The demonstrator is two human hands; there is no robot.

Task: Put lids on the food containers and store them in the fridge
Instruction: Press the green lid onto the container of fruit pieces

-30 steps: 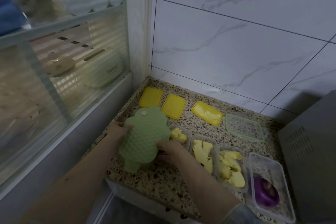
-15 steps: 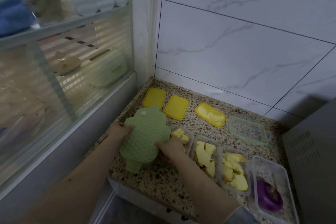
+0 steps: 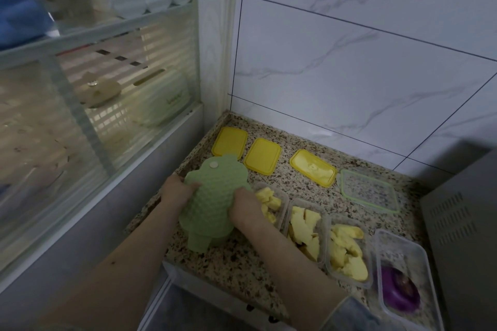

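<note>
- Left hand (image 3: 178,192) curled over the left edge of a soft green silicone lid (image 3: 213,197), thumb on top of the honeycomb-embossed surface.
- Right hand (image 3: 246,209) gripping the lid's right edge, fingers bent under and hidden behind the knuckles.
- Lid shaped with rounded lobes and a stubby tab at the near end, a pale round button near the far end; whatever lies beneath it cannot be made out.
- Speckled granite counter (image 3: 236,258), matte and grainy, bordered by glossy white marble-veined wall tiles (image 3: 349,67).
- Row of clear rectangular plastic containers just right of the green lid, all lidless: first container (image 3: 281,197), second container (image 3: 306,231) and third container (image 3: 347,250), each with pale yellow irregular chunks.
- Fourth container (image 3: 403,250), larger and clear, with a glossy purple rounded object (image 3: 400,289) in its near end.
- Along the wall, three opaque yellow rectangular lids with rounded corners: left yellow lid (image 3: 230,141), middle yellow lid (image 3: 263,156), right yellow lid (image 3: 313,170) with a raised centre mark.
- Clear flat lid (image 3: 369,191) with a green rim, right of the yellow ones.
- Grey metal appliance side (image 3: 462,236) with slotted vents at far right.
- Frosted ribbed glass window (image 3: 107,83) on the left.
</note>
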